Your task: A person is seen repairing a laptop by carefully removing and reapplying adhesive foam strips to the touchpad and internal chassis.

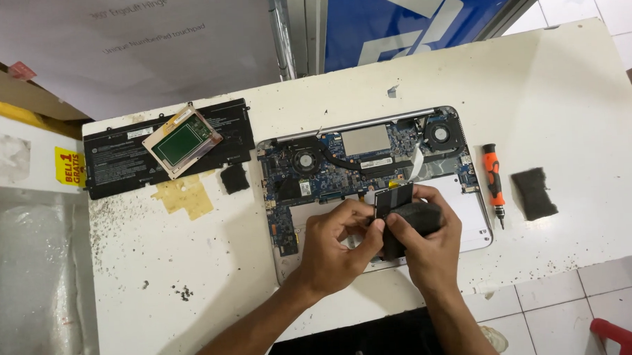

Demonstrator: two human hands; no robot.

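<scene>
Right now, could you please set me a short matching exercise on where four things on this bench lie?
Things:
1. orange-handled screwdriver
2. flat black battery
3. dark foam pad
4. black part with a green edge

Places:
A. held in both hands over the open laptop
B. far right on the white table, beyond the screwdriver
C. just right of the laptop, tip toward the person
D. left of the laptop, under a framed green-faced panel

Pairs: 1-C, 2-D, 3-B, 4-A
</scene>
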